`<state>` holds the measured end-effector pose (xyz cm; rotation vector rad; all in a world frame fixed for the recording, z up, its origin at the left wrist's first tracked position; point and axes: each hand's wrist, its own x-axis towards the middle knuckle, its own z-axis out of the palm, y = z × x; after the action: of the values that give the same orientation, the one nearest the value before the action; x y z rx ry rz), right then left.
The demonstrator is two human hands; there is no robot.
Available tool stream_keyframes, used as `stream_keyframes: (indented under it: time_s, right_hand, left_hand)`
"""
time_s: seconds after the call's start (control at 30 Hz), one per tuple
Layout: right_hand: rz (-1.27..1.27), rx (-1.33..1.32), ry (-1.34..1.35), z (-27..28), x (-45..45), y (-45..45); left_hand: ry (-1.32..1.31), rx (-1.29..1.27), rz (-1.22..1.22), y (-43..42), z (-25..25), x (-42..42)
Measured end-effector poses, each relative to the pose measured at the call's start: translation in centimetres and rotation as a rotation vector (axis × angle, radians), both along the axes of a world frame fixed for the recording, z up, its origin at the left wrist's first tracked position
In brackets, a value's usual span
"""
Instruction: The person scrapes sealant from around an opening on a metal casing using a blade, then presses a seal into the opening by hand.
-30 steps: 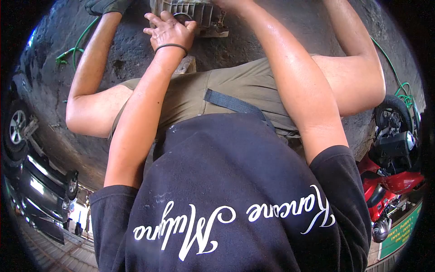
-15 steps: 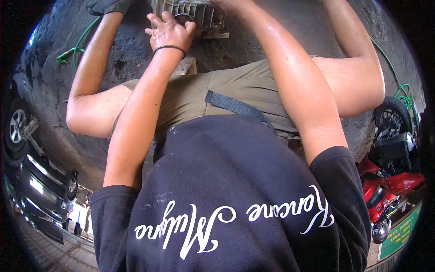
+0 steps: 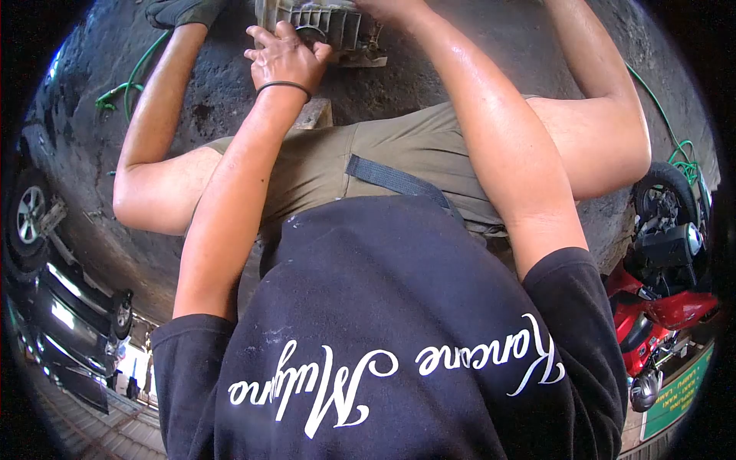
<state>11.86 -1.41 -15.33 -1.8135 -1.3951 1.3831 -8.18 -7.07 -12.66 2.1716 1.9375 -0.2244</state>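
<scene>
A ribbed metal housing (image 3: 345,29), like an engine or gearbox casing, sits on the ground at the top of the view, its far part cut off by the frame edge. A round dark opening (image 3: 310,34) shows in its near side. My left hand (image 3: 287,60), a dark band at the wrist, lies against the housing's near left side with its fingers spread. At the housing's upper right is my right hand (image 3: 392,9). Its fingers run out of the top of the frame, so what they hold or touch is hidden.
Under my shorts a wooden block (image 3: 316,115) shows partly. Green hose (image 3: 126,90) lies at left, with another green hose (image 3: 682,157) at right. A dark car (image 3: 65,307) stands at far left, a red motorcycle (image 3: 644,314) at far right. The floor (image 3: 215,92) is dark and stained.
My left hand has shifted very slightly to the left and down. The housing and my right arm look almost unchanged.
</scene>
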Motion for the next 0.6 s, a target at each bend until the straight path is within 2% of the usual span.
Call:
stream_keyframes:
  time_s: [0.07, 0.17, 0.3, 0.37, 0.43, 0.53, 0.6]
  right_hand:
    - [0.005, -0.027, 0.021, 0.1, 0.0, 0.0]
    - [0.013, -0.059, 0.050, 0.4, 0.2, 0.0]
    - [-0.010, -0.039, 0.039, 0.2, 0.1, 0.1]
    - [-0.005, -0.043, 0.017, 0.0, 0.2, 0.0]
    - [-0.051, -0.076, 0.101, -0.1, 0.1, -0.2]
    - [-0.018, -0.066, 0.078, 0.1, 0.2, 0.1]
    - [-0.012, -0.064, 0.062, -0.6, 0.1, 0.1]
  left_hand:
    - [0.079, 0.001, 0.064, 0.5, 0.0, 0.9]
    - [0.005, -0.050, 0.101, 1.5, 0.0, 0.4]
    - [-0.060, -0.034, -0.008, 1.3, 0.9, -1.7]
    - [-0.135, 0.068, -0.077, 1.5, 1.4, -3.0]
    - [-0.104, 0.102, -0.145, 1.3, 2.2, -2.9]
    - [0.070, 0.015, -0.122, 1.2, 3.6, -0.9]
    - [0.088, 0.022, -0.136, 1.1, 4.1, 0.0]
